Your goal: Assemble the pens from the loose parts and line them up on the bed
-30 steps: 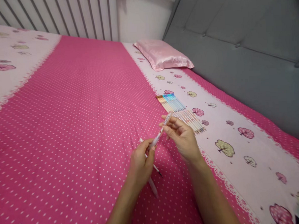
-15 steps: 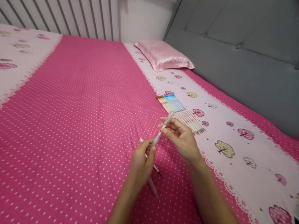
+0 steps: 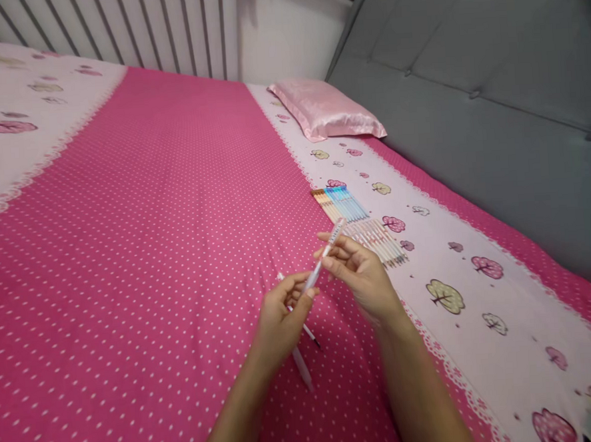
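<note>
While both hands are up off the bedsheet [image 3: 150,223], we hold one slim white pen [image 3: 328,245] between them, tilted, its upper end toward the far right. Right hand [image 3: 364,277] pinches the upper half: thumb and fingers closed narrow on the barrel, top end poking out past the fingertips. Left hand [image 3: 281,318] pinches the lower end with thumb and forefinger, the other fingers curled in. So the pen is gripped at both ends, in the air, just above the dotted pink part of the sheet.

Under the left hand two loose bits lie on the sheet: a thin refill-like stick [image 3: 310,333] with a dark tip, and a short white tube [image 3: 302,367] just beside it. Partly hidden by the hand, so we cannot tell whether they touch each other.

Just beyond the right hand a row of pens [image 3: 358,220] lies side by side on the pale printed strip, blue-topped ones at the far end, a few orange ones next to them. Pink pillow [image 3: 326,109] well beyond that, grey headboard [image 3: 493,102] along the right.

Step in hand, our read: working on this one pen at its ends, either taking it apart or closing it up; too small to see a joint or a gap, so we cannot tell which. Whatever move follows calls for a firm right-hand hold while the left fingertips do the fine work along the pen's axis, straight and not bent, and for keeping clear of the loose parts below so they don't roll.
</note>
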